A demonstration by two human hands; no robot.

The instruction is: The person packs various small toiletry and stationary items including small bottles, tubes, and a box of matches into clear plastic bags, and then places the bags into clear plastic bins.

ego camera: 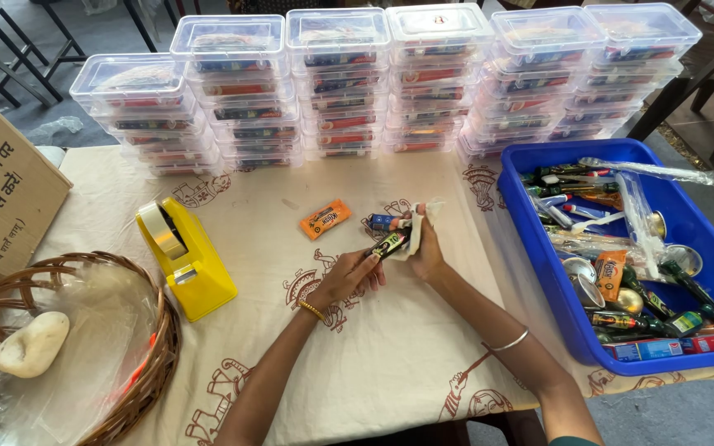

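My left hand rests on the printed cloth and pinches a small dark packet at its fingertips. My right hand holds a small white cloth pouch with a blue-and-red tube poking out of it on the left. The dark packet touches the pouch's lower edge. An orange sachet lies flat on the cloth just left of both hands.
A yellow tape dispenser stands at the left. A blue bin of tubes, packets and small metal bowls sits at the right. Stacks of clear lidded boxes line the far edge. A wicker basket with a pale stone sits beside a cardboard box.
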